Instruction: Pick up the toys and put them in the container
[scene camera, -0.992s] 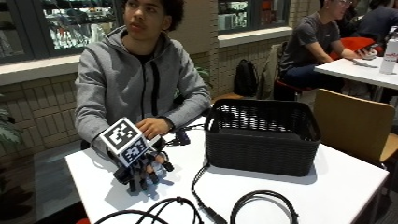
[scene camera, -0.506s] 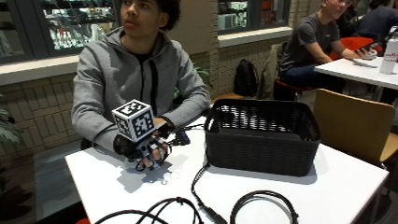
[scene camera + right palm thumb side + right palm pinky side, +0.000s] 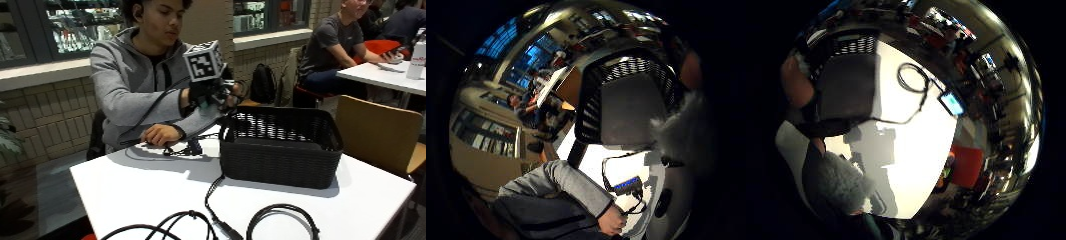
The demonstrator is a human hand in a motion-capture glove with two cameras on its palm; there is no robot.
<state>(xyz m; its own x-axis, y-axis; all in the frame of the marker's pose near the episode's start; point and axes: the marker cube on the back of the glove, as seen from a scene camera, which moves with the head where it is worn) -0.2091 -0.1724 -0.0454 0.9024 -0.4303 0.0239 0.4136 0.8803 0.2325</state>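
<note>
My gloved right hand (image 3: 210, 93) is raised above the table, beside the near left corner of the black woven basket (image 3: 279, 150). It grips a grey fuzzy toy (image 3: 836, 186), which fills the palm's edge in both palm views (image 3: 682, 131). In the outside view the hand hides the toy. From the palm, the basket (image 3: 626, 107) lies close below and ahead, its rim and grey floor showing. In the little finger side view the basket (image 3: 846, 85) is also near.
The person's bare left hand (image 3: 160, 135) rests on the white table (image 3: 133, 185) by a small device with a blue screen (image 3: 626, 185). Black cable loops (image 3: 279, 217) lie near the front edge. A wooden chair (image 3: 379, 130) stands behind the basket.
The gloved hand has lifted off the table with the toy and moved up and across toward the basket's corner. The bare hand has stayed on the table.
</note>
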